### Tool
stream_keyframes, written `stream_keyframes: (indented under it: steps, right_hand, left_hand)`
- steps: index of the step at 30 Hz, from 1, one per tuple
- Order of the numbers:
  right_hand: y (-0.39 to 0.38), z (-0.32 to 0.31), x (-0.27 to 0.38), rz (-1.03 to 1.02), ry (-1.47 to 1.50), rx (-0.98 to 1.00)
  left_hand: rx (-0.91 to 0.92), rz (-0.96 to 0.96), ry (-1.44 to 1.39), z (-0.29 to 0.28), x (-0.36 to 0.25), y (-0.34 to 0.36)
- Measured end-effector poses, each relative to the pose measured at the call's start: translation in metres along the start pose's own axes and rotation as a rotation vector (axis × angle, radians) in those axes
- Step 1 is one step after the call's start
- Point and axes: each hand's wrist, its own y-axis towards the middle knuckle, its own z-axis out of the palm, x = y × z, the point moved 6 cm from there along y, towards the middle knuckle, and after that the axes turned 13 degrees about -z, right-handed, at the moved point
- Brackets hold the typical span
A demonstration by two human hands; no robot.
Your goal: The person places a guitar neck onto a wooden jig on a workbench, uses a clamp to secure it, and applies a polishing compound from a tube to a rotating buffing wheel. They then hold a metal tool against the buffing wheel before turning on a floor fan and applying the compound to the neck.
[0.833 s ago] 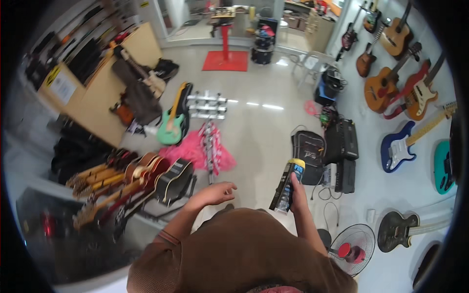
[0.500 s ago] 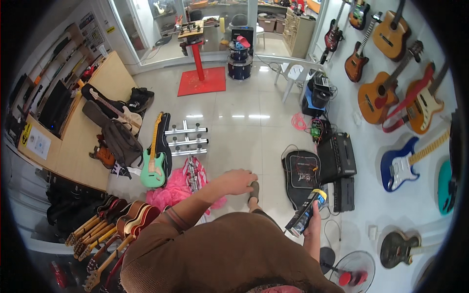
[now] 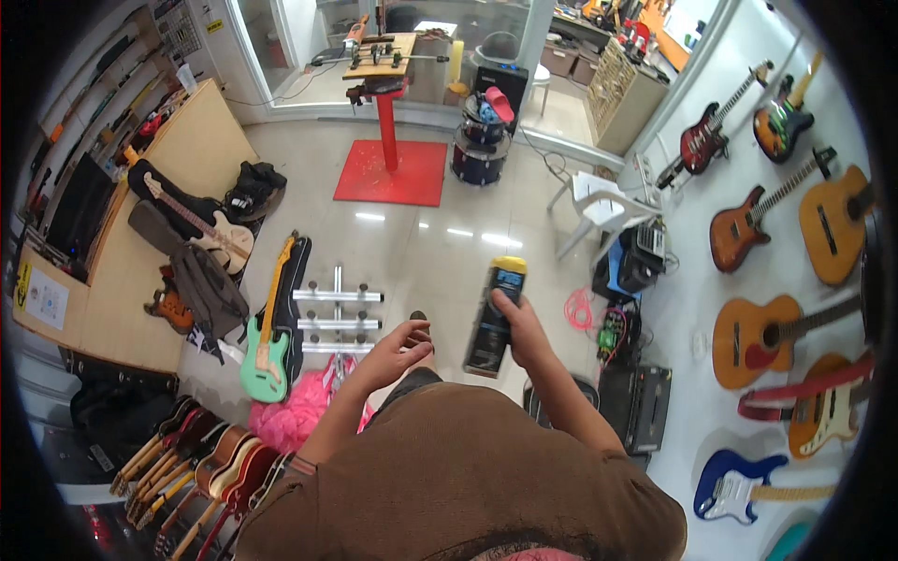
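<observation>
My right hand (image 3: 524,329) is closed around a long black box (image 3: 488,341) with a yellow end and pale blue print. The box stands nearly upright in front of me, its yellow end up, with my thumb across its face. To the left, my left hand (image 3: 393,355) hangs in front of my body with its fingers apart and slightly bent. Nothing shows in it, and it is apart from the box. Below and left of that hand lies a heap of pink plastic (image 3: 295,411).
Left of me lie a mint-green electric guitar (image 3: 268,360) and a metal rack (image 3: 339,324). Ahead stand a red pedestal (image 3: 389,131), drums (image 3: 480,154) and a white chair (image 3: 599,201). Amplifiers (image 3: 632,404) line the right, below wall-hung guitars (image 3: 762,341). Several guitars (image 3: 224,463) stand lower left.
My right hand has brought the box from my right side to the front and turned it more upright. My left hand has moved left and closer to my body. The view has moved forward.
</observation>
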Motion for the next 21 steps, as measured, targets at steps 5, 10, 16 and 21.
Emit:
stream_keyframes:
  steps: [5, 10, 16, 21]
  right_hand:
    - [0.176, 0.065, 0.011, 0.092, -0.019, 0.089]
    - [0.324, 0.088, 0.049, 0.151, -0.023, 0.092]
    - [0.527, 0.078, 0.049, 0.05, -0.043, 0.114]
    - [0.695, 0.073, 0.042, 0.098, -0.125, 0.154]
  left_hand:
    - [0.144, -0.063, -0.527, -0.07, -0.065, 0.153]
    - [0.156, -0.126, -0.385, -0.136, -0.19, 0.306]
    - [0.108, -0.037, -0.488, -0.214, -0.258, 0.476]
    - [-0.017, -0.073, -0.672, -0.273, -0.273, 0.63]
